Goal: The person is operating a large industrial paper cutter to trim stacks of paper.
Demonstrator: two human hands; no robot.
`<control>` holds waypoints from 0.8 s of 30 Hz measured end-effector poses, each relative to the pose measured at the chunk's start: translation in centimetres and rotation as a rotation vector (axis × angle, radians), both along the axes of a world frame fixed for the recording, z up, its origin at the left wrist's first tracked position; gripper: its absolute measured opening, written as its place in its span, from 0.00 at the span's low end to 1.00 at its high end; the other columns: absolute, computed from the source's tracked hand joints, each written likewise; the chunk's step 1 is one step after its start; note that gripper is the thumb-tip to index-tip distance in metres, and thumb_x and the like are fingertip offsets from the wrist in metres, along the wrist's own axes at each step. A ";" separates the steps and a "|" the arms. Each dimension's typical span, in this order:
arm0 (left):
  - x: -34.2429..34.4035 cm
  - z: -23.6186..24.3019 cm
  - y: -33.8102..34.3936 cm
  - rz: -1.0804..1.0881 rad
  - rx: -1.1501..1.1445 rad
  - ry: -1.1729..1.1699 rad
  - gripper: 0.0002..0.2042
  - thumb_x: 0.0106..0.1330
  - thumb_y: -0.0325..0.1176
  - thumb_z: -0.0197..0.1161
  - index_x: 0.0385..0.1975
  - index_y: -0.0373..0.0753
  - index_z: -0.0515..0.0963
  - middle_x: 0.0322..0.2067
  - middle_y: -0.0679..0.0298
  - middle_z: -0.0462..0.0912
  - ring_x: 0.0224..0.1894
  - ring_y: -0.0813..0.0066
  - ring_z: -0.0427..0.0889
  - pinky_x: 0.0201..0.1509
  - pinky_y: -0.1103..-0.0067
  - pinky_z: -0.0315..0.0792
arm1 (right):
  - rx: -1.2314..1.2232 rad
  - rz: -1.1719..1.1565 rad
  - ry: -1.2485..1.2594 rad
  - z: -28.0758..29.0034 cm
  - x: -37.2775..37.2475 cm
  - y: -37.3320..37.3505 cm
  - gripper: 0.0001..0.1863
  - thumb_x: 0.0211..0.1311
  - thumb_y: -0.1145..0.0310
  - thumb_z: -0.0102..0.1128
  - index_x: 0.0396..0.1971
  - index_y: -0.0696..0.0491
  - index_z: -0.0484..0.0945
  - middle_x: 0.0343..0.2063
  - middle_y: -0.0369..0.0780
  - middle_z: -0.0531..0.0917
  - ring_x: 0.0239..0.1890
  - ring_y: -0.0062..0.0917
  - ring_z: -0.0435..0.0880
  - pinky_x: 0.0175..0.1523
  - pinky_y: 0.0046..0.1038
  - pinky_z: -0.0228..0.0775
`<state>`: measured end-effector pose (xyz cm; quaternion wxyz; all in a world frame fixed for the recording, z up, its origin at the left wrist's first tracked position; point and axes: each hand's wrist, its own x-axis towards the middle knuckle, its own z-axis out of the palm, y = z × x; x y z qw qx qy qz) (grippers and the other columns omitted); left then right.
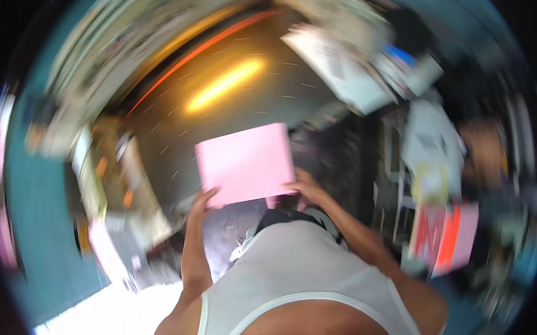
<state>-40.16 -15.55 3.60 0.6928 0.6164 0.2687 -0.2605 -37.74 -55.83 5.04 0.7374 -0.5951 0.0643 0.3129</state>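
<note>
A pink rectangular sheet or thin stack of sheets (244, 159) is held out flat in front of my body. My left hand (205, 199) grips its lower left corner, with the thumb on top. At the lower right corner my right hand (302, 184) is closed on it too. Something smaller and pink (273, 201) shows beneath the sheet near my right hand; I cannot make out what it is.
Paper piles (336, 69) lie at upper right. Pink and red sheets (445, 237) are stacked at right, near a pale wrapped bundle (429, 142). Cluttered boxes (122, 246) stand at left. A long shelf or bench (96, 61) curves across upper left. The surroundings are blurred.
</note>
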 end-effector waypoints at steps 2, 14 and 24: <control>-1.3 0.8 -2.9 0.028 -0.004 0.018 0.25 0.64 0.45 0.68 0.53 0.32 0.76 0.43 0.56 0.85 0.40 0.69 0.87 0.39 0.78 0.83 | 0.072 -0.106 -0.004 0.7 -0.6 -0.9 0.27 0.53 0.68 0.70 0.52 0.62 0.75 0.42 0.41 0.83 0.43 0.24 0.81 0.49 0.26 0.73; -22.9 15.8 -12.7 0.784 -0.029 -0.242 0.22 0.62 0.44 0.67 0.46 0.31 0.78 0.32 0.63 0.83 0.27 0.78 0.80 0.21 0.83 0.68 | 0.161 0.496 -0.268 11.8 1.3 3.4 0.26 0.49 0.66 0.65 0.48 0.64 0.79 0.38 0.40 0.83 0.40 0.23 0.81 0.49 0.24 0.72; -28.9 24.8 -1.8 1.253 0.251 -0.796 0.23 0.62 0.45 0.68 0.46 0.31 0.75 0.32 0.61 0.83 0.28 0.78 0.83 0.25 0.82 0.75 | 0.277 0.991 -0.714 30.9 3.0 28.8 0.31 0.45 0.60 0.66 0.51 0.63 0.79 0.40 0.42 0.85 0.42 0.24 0.84 0.48 0.26 0.77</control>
